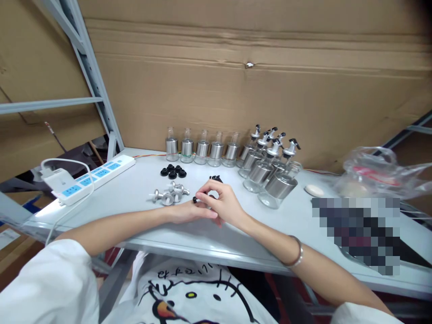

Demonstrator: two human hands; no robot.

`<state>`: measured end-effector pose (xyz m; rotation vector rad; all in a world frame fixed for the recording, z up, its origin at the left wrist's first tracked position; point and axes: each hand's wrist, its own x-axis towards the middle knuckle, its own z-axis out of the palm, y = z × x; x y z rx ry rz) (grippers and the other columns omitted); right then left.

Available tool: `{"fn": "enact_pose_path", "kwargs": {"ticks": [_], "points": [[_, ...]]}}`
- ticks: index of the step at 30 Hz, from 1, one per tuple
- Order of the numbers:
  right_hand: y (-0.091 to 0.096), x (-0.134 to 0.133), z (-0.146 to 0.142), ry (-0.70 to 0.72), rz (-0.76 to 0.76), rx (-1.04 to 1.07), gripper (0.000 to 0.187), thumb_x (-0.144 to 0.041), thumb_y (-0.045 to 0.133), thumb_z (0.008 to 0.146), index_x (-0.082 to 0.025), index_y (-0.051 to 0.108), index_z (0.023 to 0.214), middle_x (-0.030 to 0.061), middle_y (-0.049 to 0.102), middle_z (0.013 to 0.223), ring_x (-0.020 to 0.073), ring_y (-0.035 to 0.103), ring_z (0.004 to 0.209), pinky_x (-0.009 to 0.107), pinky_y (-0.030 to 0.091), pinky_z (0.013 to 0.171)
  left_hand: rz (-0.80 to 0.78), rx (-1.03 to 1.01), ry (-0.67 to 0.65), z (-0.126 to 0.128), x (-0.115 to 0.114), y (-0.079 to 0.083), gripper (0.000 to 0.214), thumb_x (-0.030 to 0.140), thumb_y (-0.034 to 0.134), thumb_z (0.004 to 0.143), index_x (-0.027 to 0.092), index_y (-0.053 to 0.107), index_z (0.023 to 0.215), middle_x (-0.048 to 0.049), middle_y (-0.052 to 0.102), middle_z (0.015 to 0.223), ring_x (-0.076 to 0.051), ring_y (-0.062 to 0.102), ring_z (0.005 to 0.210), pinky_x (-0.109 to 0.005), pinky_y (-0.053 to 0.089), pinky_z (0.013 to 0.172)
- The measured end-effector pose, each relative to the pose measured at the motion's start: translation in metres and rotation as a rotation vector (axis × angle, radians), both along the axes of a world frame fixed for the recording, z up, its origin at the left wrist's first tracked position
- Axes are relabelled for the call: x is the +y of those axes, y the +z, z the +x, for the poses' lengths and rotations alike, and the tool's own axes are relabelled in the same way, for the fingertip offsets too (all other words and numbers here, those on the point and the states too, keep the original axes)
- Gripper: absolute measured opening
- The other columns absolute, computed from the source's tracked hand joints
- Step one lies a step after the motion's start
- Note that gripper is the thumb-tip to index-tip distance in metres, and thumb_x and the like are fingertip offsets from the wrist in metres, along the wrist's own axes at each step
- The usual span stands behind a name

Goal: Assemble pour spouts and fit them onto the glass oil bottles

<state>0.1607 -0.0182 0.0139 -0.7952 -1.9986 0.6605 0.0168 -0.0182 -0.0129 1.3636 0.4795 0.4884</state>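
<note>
My left hand (189,211) and my right hand (221,202) meet at the middle of the grey table (141,225). Their fingers pinch together around a small black part (195,199); the right hand partly covers the left. Just left of the hands lie several small silver metal fittings (170,194). Behind those sits a cluster of black rubber rings (173,171). A few more black parts (216,179) lie just behind my right hand.
A row of glass bottles with silver sleeves (201,148) stands along the cardboard wall. Bottles with black-and-white pour spouts (270,168) stand at the right. A blue-and-white power strip (91,176) lies at the left. A clear plastic bag (374,173) and a white oval piece (313,190) sit at the right.
</note>
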Motion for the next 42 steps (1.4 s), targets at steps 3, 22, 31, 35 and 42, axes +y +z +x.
{"fn": "enact_pose_path", "kwargs": {"ticks": [3,22,31,35,42], "points": [[-0.006,0.004,0.007,-0.030,0.127,-0.037,0.014,-0.022,0.060,0.085,-0.018,0.064,0.072,0.0003,0.064,0.068,0.0137,0.058,0.063,0.027,0.045,0.063,-0.063,-0.056,0.181,0.004,-0.002,-0.003,0.021,0.032,0.070,0.066,0.012,0.061,0.068,-0.0014,0.061,0.067,-0.014,0.057,0.069,-0.030,0.044,0.073],[-0.006,0.019,0.028,0.066,0.928,-0.352,0.046,-0.032,0.023,0.102,-0.014,0.060,0.083,0.0065,0.056,0.065,0.0170,0.047,0.061,0.028,0.039,0.057,0.306,0.283,-0.172,-0.003,-0.009,0.013,0.022,0.021,0.067,0.068,0.017,0.046,0.063,0.0069,0.041,0.057,-0.008,0.034,0.054,-0.024,0.028,0.055],[0.000,0.036,0.038,-0.133,0.661,-0.301,0.024,-0.022,0.035,0.099,-0.016,0.058,0.098,0.0067,0.055,0.078,0.0176,0.053,0.072,0.028,0.043,0.065,0.180,0.295,-0.206,-0.004,-0.007,0.011,0.032,0.034,0.072,0.072,0.018,0.045,0.067,0.0094,0.045,0.044,-0.007,0.039,0.042,-0.022,0.030,0.048],[0.000,0.057,0.054,-0.256,0.499,-0.326,0.020,-0.013,0.039,0.091,-0.017,0.057,0.096,0.0072,0.056,0.084,0.0187,0.054,0.075,0.030,0.043,0.069,0.165,0.289,-0.193,-0.004,-0.007,0.011,0.032,0.034,0.073,0.072,0.018,0.046,0.066,0.0089,0.047,0.045,-0.007,0.041,0.043,-0.022,0.032,0.050],[-0.008,0.078,0.073,-0.365,0.197,-0.712,0.017,-0.006,0.049,0.081,-0.015,0.062,0.088,0.0071,0.066,0.085,0.0189,0.060,0.077,0.027,0.043,0.071,0.151,0.268,-0.202,-0.003,-0.007,0.014,0.033,0.034,0.072,0.072,0.018,0.045,0.066,0.0091,0.047,0.044,-0.007,0.041,0.043,-0.022,0.034,0.052]]}}
